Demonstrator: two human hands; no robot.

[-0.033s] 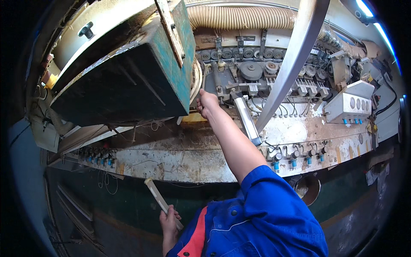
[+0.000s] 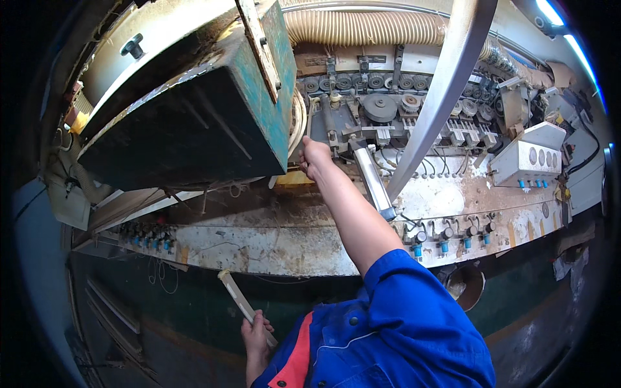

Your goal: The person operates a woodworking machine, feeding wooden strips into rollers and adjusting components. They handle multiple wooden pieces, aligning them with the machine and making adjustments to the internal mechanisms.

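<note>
My left hand is low in front of me, its fingers closed around a flat, pale strip. The strip slants up and to the left, its far end near the machine's front edge. My right arm reaches far forward over the machine bed. At its end my right hand is curled closed beside the lower corner of a dark green metal box. Just above its fingers hang looped cream hoses. What the right fingers grip, if anything, is hidden.
A slanting metal post and a silver cylinder stand right of my arm. Behind are rollers and pulleys under a ribbed duct. Blue-capped regulators line the front edge. A control box sits far right.
</note>
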